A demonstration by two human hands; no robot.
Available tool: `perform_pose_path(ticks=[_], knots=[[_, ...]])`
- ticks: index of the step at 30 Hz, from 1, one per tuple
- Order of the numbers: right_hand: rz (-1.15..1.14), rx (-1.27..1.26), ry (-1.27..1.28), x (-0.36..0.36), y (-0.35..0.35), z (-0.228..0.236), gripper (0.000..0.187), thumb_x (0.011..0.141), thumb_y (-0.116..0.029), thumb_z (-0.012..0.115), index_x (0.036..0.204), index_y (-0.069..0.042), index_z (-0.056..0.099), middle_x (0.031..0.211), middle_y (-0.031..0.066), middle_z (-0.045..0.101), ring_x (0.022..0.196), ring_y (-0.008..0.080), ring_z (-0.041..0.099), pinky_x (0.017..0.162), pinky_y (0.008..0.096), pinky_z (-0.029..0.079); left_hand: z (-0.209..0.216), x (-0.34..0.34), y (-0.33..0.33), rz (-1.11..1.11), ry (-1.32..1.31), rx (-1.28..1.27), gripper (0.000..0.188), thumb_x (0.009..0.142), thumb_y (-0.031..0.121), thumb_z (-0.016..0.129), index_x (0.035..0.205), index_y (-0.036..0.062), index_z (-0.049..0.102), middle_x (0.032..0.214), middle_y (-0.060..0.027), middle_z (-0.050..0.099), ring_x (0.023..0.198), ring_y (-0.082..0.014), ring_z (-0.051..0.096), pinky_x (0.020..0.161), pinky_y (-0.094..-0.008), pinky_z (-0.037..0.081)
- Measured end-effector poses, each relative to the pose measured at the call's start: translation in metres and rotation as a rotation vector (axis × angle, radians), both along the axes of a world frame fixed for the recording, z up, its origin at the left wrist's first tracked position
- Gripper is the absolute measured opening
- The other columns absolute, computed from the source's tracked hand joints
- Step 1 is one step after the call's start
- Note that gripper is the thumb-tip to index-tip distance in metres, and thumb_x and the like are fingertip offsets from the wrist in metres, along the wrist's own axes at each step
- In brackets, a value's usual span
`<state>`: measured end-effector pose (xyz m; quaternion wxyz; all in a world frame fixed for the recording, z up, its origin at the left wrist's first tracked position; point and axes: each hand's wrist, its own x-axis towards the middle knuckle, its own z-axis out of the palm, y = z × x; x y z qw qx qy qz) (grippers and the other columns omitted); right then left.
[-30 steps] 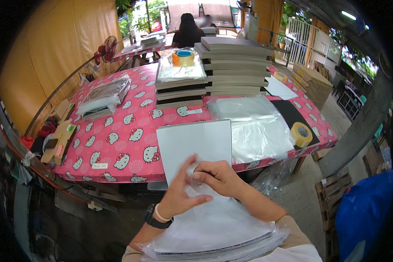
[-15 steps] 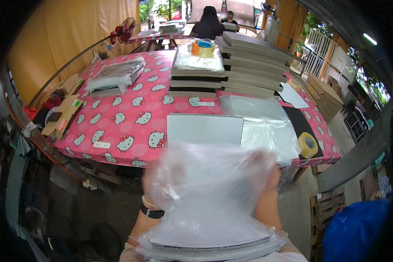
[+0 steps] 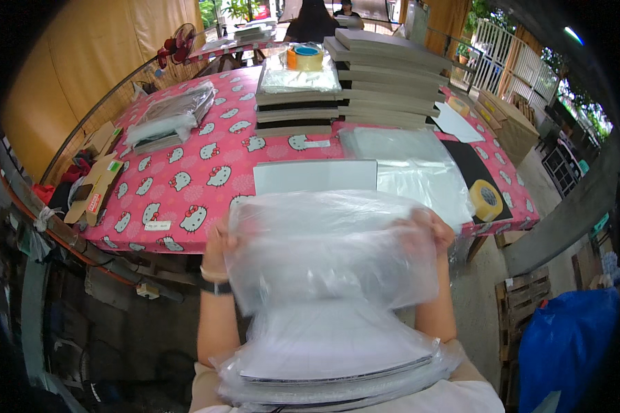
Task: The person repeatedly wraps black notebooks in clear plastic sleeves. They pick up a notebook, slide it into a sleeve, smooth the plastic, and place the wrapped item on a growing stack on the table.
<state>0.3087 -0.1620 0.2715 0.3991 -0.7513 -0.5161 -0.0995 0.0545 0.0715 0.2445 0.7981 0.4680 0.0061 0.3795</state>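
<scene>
A clear plastic bag (image 3: 324, 265) spreads between my hands, its far edge lying over the near part of a white board (image 3: 310, 177) on the table. My left hand (image 3: 220, 242) is closed on the bag's left side; the film blurs its fingers. On the other side, my right hand (image 3: 430, 233) pinches the edge. Closer to me, a stack of white sheets (image 3: 337, 351), wrapped in clear plastic, rests against my body. Right of the board lies a pile of flat clear plastic bags (image 3: 406, 165).
A pink patterned cloth covers the table (image 3: 179, 155). Stacked grey boards (image 3: 393, 82) rise at the back, beside a shorter stack topped by tape rolls (image 3: 305, 58). A yellowish tape roll (image 3: 486, 199) sits on a black sheet (image 3: 477, 164). Wrapped packs (image 3: 169, 117) lie left. People sit beyond.
My hands have moved a little up and outward, drawing the bag wider and flatter. Its film now covers the near part of the white board. The view has shifted slightly.
</scene>
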Motion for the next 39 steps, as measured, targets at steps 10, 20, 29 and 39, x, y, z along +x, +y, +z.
perform_pose_path(ticks=[10, 20, 29, 39], knots=[[-0.069, -0.084, -0.042, 0.056, 0.078, 0.004, 0.053, 0.064, -0.005, 0.060, 0.115, -0.011, 0.046, 0.066, 0.0182, 0.055, 0.061, 0.0279, 0.053, 0.056, 0.0340, 0.041, 0.009, 0.078, 0.065, 0.910, 0.787, 1.273, 0.052, 0.058, 0.007, 0.062, 0.108, 0.0165, 0.052, 0.065, -0.0025, 0.046, 0.067, -0.0183, 0.043, 0.082, -0.0338, 0.024], [0.473, 0.122, 1.467, 0.036, 0.011, 0.010, 0.017, 0.076, -0.015, 0.055, 0.084, 0.000, 0.057, 0.075, 0.0049, 0.058, 0.061, 0.0094, 0.053, 0.053, 0.0199, 0.043, 0.047, 0.017, 0.038, -0.215, 0.706, 0.197, 0.017, 0.078, 0.017, 0.054, 0.084, 0.0025, 0.060, 0.086, -0.0008, 0.059, 0.068, -0.0077, 0.053, 0.055, -0.0223, 0.040], [0.794, 0.242, 2.047, 0.014, -0.053, -0.132, 0.028, 0.079, -0.005, 0.047, 0.108, -0.003, 0.046, 0.088, 0.0058, 0.058, 0.069, 0.0114, 0.057, 0.054, 0.0210, 0.046, -0.107, -0.022, 0.013, -0.323, 1.097, -0.045, 0.014, 0.080, 0.019, 0.046, 0.079, 0.0070, 0.053, 0.055, 0.0033, 0.041, 0.043, -0.0054, 0.031, 0.037, -0.0201, 0.022], [-0.269, -0.223, 0.397, -0.005, -0.036, -0.295, 0.019, 0.084, -0.017, 0.041, 0.095, -0.005, 0.050, 0.071, 0.0155, 0.058, 0.060, 0.0298, 0.057, 0.050, 0.0389, 0.042, -0.240, -0.009, -0.063, 0.656, 1.632, 0.565, 0.010, 0.079, 0.017, 0.046, 0.082, 0.0073, 0.047, 0.073, -0.0090, 0.055, 0.065, -0.0241, 0.052, 0.055, -0.0344, 0.039]])
